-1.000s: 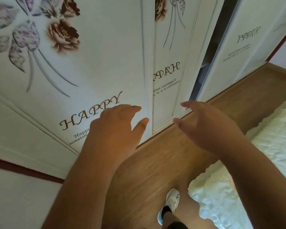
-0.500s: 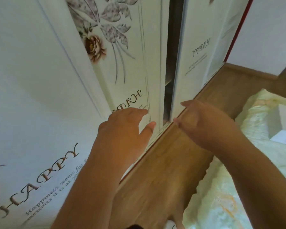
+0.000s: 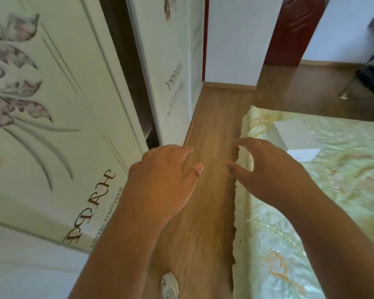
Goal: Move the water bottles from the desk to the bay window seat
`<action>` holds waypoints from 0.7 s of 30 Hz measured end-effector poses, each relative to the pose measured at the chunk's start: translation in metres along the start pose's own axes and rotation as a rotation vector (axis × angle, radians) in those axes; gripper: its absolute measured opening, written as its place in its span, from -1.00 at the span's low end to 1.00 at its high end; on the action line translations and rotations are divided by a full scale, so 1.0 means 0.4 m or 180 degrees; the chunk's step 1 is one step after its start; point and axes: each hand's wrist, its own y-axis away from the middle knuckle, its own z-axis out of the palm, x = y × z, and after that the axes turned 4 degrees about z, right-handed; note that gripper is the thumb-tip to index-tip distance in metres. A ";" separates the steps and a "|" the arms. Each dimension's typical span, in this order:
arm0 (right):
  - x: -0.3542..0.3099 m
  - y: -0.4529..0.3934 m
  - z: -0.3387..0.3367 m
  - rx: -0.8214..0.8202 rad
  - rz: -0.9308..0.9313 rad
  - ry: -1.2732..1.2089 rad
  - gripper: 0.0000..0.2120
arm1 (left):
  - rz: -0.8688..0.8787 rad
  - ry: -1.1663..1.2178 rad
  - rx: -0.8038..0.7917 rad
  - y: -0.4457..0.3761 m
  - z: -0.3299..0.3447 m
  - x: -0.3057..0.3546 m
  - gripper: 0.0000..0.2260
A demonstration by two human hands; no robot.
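Both hands hold nothing: the left hand [image 3: 160, 182] at centre and right hand [image 3: 268, 173] beside it show fingers loosely spread. The view has swung from the wardrobe [image 3: 52, 104] toward the bed [image 3: 311, 212] and doorway. No bottles or worktop in sight; probably walking.

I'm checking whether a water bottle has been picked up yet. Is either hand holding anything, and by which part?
Nothing is held. The left hand and right hand are both empty, fingers loosely spread above the wooden floor.
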 end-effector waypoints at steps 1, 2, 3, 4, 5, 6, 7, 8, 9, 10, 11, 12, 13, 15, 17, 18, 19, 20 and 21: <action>-0.016 -0.020 -0.006 0.0071 0.0071 -0.0018 -0.41 | 0.0087 0.0001 0.0020 -0.038 -0.012 -0.016 -0.51; -0.034 -0.041 -0.010 0.0153 0.0125 -0.0028 -0.41 | 0.0161 0.0024 0.0026 -0.079 -0.022 -0.036 -0.51; -0.051 -0.062 -0.012 0.0229 0.0176 -0.0034 -0.41 | 0.0220 0.0049 0.0028 -0.119 -0.033 -0.052 -0.51; -0.066 -0.082 -0.013 0.0298 0.0219 -0.0044 -0.40 | 0.0272 0.0059 0.0017 -0.158 -0.040 -0.070 -0.50; -0.080 -0.100 -0.013 0.0362 0.0273 -0.0061 -0.40 | 0.0339 0.0045 -0.0005 -0.194 -0.045 -0.084 -0.50; -0.091 -0.121 -0.010 0.0420 0.0353 -0.0079 -0.40 | 0.0421 0.0052 -0.0050 -0.233 -0.048 -0.098 -0.50; -0.097 -0.131 -0.007 0.0436 0.0409 -0.0077 -0.39 | 0.0458 0.0074 -0.0122 -0.257 -0.051 -0.105 -0.53; -0.101 -0.141 -0.003 0.0434 0.0454 -0.0060 -0.39 | 0.0512 0.0082 -0.0184 -0.277 -0.055 -0.108 -0.56; -0.105 -0.156 0.002 0.0416 0.0526 -0.0031 -0.39 | 0.0610 0.0041 -0.0213 -0.301 -0.060 -0.110 -0.59; -0.105 -0.169 0.007 0.0391 0.0589 -0.0003 -0.38 | 0.0708 -0.0007 -0.0211 -0.323 -0.063 -0.111 -0.58; -0.105 -0.182 0.011 0.0368 0.0636 0.0013 -0.38 | 0.0761 -0.0029 -0.0217 -0.341 -0.066 -0.109 -0.55; -0.103 -0.196 0.013 0.0357 0.0670 0.0019 -0.37 | 0.0777 -0.0031 -0.0256 -0.358 -0.070 -0.106 -0.52; -0.099 -0.214 0.014 0.0367 0.0697 0.0023 -0.37 | 0.0787 -0.0032 -0.0275 -0.376 -0.072 -0.103 -0.50; -0.087 -0.257 0.011 0.0424 0.0730 -0.0002 -0.38 | 0.0798 -0.0060 -0.0330 -0.423 -0.066 -0.103 -0.48; -0.069 -0.309 0.008 0.0420 0.0756 -0.0041 -0.38 | 0.0791 -0.0139 -0.0404 -0.479 -0.057 -0.099 -0.48; -0.056 -0.338 0.006 0.0407 0.0760 -0.0051 -0.38 | 0.0772 -0.0171 -0.0428 -0.509 -0.053 -0.095 -0.48; -0.042 -0.369 0.004 0.0396 0.0759 -0.0060 -0.38 | 0.0733 -0.0203 -0.0450 -0.539 -0.049 -0.089 -0.48; -0.028 -0.403 -0.001 0.0389 0.0747 -0.0080 -0.38 | 0.0683 -0.0223 -0.0461 -0.569 -0.044 -0.082 -0.47; -0.014 -0.440 -0.007 0.0387 0.0729 -0.0114 -0.37 | 0.0637 -0.0237 -0.0454 -0.599 -0.038 -0.074 -0.47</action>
